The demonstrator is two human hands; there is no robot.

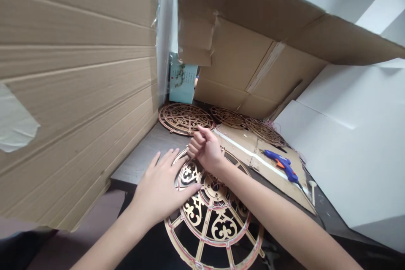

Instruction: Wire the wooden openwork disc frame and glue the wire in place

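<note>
A round openwork wooden panel (pixel 211 202) with scroll cut-outs and reddish lines along its rings lies in front of me on the dark table. My left hand (pixel 163 190) rests on its left side, fingers spread and thumb reaching toward the hub. Over the panel's far part, my right hand (pixel 207 149) is closed, thumb up and fingers curled; whatever is inside the fingers, if anything, is hidden. My right forearm crosses above the panel's right side and covers part of it.
A blue glue gun (pixel 282 164) lies on a flat cardboard sheet (pixel 240 139) to the right. Behind are a stack of similar round panels (pixel 186 118), another panel (pixel 265 130) and a light-blue box (pixel 182 82). Cardboard walls (pixel 79 71) enclose the left and back; a white board (pixel 348 135) stands right.
</note>
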